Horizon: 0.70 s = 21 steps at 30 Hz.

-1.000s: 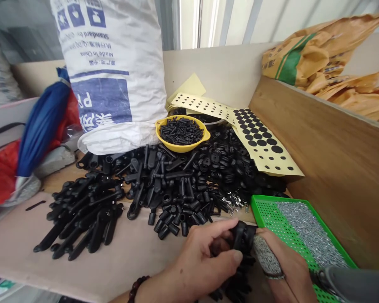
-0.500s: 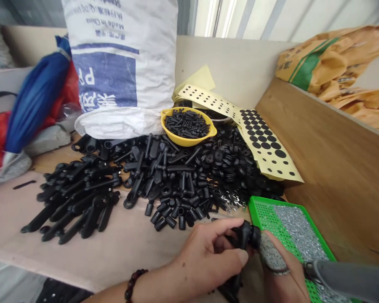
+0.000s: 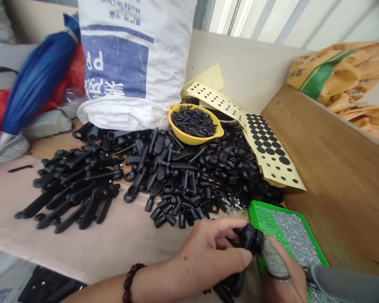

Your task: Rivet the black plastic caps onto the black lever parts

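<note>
Left hand (image 3: 219, 248)'s grip closed on a black part (image 3: 251, 239), right hand (image 3: 286, 269) touching its knob end, green tray (image 3: 252, 207) just beyond, black pieces (image 3: 173, 210) farther left.

the white sack (image 3: 169, 54) reads "made in china", with chinese characters on its blue panel (image 3: 129, 63).
</note>
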Motion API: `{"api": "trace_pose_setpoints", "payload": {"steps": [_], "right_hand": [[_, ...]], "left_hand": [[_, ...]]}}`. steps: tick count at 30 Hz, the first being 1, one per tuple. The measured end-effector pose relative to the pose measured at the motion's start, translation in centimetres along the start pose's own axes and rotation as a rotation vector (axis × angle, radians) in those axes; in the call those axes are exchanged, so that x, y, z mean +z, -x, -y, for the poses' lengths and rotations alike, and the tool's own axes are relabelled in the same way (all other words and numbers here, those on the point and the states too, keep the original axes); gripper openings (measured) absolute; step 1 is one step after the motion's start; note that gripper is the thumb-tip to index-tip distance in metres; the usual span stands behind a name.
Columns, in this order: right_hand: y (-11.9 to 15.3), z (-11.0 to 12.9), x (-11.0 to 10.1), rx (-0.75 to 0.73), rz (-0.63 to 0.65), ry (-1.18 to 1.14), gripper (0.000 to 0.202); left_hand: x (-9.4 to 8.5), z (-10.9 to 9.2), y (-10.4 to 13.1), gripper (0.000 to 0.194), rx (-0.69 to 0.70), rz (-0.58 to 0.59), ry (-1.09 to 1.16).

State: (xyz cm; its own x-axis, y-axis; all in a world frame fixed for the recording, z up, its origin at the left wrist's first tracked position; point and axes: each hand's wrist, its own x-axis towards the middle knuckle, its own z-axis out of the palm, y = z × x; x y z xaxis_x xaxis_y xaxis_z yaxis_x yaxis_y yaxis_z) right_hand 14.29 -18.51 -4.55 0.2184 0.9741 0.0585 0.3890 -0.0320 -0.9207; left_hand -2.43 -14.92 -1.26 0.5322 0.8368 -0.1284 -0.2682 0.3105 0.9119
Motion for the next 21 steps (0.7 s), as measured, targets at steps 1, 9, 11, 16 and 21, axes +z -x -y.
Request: {"api": "trace_pose_setpoints", "payload": {"steps": [1, 9, 11, 16, 21], "right_hand": [[0.1, 0.4, 0.1, -0.037, 0.007, 0.027, 0.027], [-0.7, -0.3, -1.0, -0.599, 0.056, 0.416, 0.025], [-1.1, -0.8, -1.5, -0.767, 0.064, 0.54, 0.027], [-1.4, -0.8, -1.8, -0.947, 0.028, 0.674, 0.021], [-1.3, 0.3, -1.5, -0.799, 0.139, 0.481, 0.015]], "left_hand": [[-0.1, 0.0, 0.0, 0.046, -0.019, -0.002, 0.006], [-0.4, -0.5, 0.4, 0.031, 0.046, 0.035, -0.213], [-0.5, -1.2, 0.6, 0.027, 0.095, 0.05, -0.346], [-0.5, -1.8, 0.5, 0.023, 0.162, 0.034, -0.626], [-0.4, -0.6, 0.3, 0.028, 0.279, -0.093, -0.711]]}}
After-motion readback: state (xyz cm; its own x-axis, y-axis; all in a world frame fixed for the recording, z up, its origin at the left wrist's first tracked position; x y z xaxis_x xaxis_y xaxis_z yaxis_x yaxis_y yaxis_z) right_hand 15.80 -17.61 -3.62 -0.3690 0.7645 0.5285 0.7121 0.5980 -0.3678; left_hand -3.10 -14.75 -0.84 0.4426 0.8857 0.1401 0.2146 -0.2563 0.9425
